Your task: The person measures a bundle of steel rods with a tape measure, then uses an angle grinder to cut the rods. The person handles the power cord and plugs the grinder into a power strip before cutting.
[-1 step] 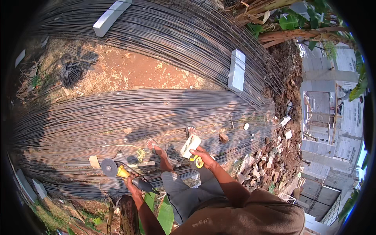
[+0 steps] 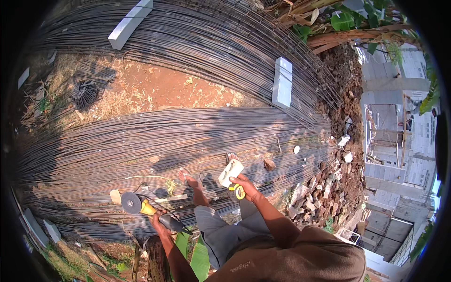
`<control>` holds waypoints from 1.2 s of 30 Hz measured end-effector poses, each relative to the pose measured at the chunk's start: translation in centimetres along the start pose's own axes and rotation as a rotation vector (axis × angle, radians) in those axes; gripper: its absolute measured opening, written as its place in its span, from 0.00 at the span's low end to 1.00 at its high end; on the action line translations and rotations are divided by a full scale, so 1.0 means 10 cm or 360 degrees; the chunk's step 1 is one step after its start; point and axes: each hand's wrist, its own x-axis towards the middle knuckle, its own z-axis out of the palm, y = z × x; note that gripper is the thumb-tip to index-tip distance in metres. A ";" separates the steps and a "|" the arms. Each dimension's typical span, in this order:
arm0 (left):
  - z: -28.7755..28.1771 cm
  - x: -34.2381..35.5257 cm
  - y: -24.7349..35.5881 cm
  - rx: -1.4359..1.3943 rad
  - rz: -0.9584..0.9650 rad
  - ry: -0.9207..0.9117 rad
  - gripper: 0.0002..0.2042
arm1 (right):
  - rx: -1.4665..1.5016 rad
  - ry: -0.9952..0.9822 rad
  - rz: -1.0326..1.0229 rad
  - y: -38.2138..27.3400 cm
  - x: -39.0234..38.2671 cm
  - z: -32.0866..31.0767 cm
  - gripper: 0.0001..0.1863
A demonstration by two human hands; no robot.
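Barely any shift since the earlier frame: right hand plus its load sits a touch higher and further right, whole view nudged slightly, left hand's hold unchanged. Left hand (image 2: 161, 222) has fingers wrapped round the rear body of a yellow-and-dark angle grinder (image 2: 148, 207), grey round disc (image 2: 131, 203) facing left. Right hand (image 2: 246, 186) pinches an off-white rectangular block with rounded dark cutouts (image 2: 230, 172), looks like a socket block; a round yellow-and-black tape measure (image 2: 240, 191) sits right under the fingers, can't tell if gripped or hooked. Grinder is left of the legs, over the lower spread of thin brown-grey steel bars (image 2: 117, 136); clearance can't be read from above. Handling guess: grinder rigid, front-heavy, hold by the body, keep off the disc, which is likely brittle if side-loaded. White block probably light, stiff, smooth plastic; take it by the edges. Tape compact, hard, easy by the case. Bars long, springy singly, heavy in bulk. Count: grinder 1, disc 1, white block 1, tape 1, sandalled feet (image 2: 186, 177) 2, bar spreads 2 (other is the upper spread of dark steel bars (image 2: 206, 37); bars too many to count), pale grey rectangular blocks (image 2: 282, 82) on the upper spread 2, small white round piece (image 2: 296, 149) 1.
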 end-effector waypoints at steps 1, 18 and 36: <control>0.18 -0.20 0.14 0.0132 0.0095 0.0004 0.20 | 0.0123 0.0068 -0.0050 -0.08 -0.12 -0.09 0.22; 4.29 -3.97 -0.53 0.0608 0.1231 -0.1102 0.30 | 0.1309 0.0343 -0.0768 -0.93 -1.39 -4.58 0.23; 7.56 -4.58 -2.39 0.0217 0.0483 -0.1688 0.33 | 0.1615 0.0501 -0.0859 -2.20 -1.06 -7.22 0.17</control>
